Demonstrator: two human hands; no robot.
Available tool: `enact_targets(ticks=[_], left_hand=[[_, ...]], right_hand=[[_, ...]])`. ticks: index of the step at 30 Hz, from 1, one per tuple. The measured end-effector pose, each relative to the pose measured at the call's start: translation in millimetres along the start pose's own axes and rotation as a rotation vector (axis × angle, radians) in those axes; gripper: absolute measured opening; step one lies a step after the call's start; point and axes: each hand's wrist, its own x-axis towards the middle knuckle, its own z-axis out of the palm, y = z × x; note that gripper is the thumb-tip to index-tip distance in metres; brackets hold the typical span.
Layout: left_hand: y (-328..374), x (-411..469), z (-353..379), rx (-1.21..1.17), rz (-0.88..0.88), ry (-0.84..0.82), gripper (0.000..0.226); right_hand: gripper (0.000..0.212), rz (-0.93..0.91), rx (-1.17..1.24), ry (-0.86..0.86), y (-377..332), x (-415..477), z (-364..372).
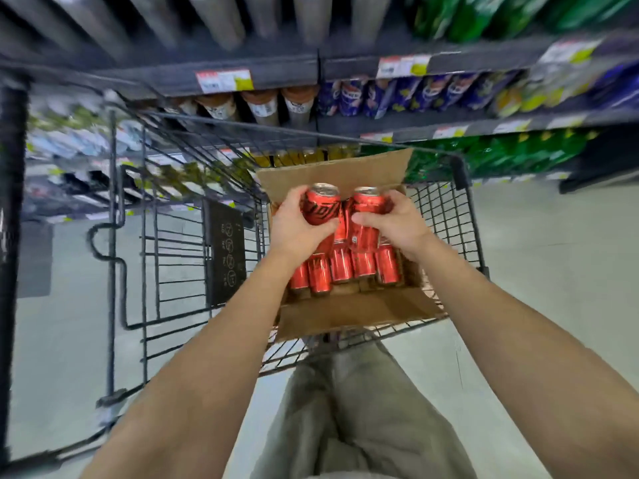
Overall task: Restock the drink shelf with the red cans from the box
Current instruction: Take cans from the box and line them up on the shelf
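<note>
At the centre of the frame both arms reach into a cardboard box (349, 312) that sits in a black wire cart (166, 236). The left hand (294, 224) is wrapped around one red can (320, 205), fingers curled under its side, the can tilted with its silver top pointing up-frame. Just to its right, the right hand (397, 223) grips a second red can (366, 216) from the right side; the two cans nearly touch. Below the hands, more red cans in the box (345, 267) stand in a row. Across the upper frame run blurred drink shelves (242, 69) with grey, blue and green containers.
</note>
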Motion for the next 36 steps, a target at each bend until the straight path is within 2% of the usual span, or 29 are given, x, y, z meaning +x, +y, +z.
enact_targets(ticks=[6,10,15,20,26,32,36], left_hand=[[79.1,-26.9,-11.5,-0.001,0.154,0.034,0.085],[132.6,-51.4,-6.1,-0.001,0.264,0.001,0.081],[202.7,-96.3,26.7,0.001,0.345,0.075,0.078],[275.1,-159.9,94.0,-0.023,0.416,0.124,0.075],[358.6,-218.2,171.7,-0.058,0.488,0.130,0.080],[424.2,-217.8,218.9,-0.092,0.536,0.159,0.076],[448.4,-189.0,248.7,-0.097,0.538,0.154,0.076]], right_hand=[[0.079,-0.234,-0.094,0.148,-62.8,-47.3,-66.8],[0.086,-0.308,-0.099,0.238,-74.2,-79.9,-126.7],[0.083,-0.359,0.003,0.262,-60.3,-131.0,-213.5],[0.085,-0.425,0.038,0.296,-33.1,-186.1,-312.1],[0.078,-0.498,0.046,0.357,-6.7,-236.2,-422.9],[0.071,-0.543,0.058,0.434,-0.7,-229.6,-510.2],[0.072,-0.550,0.089,0.421,-0.9,-194.1,-546.0]])
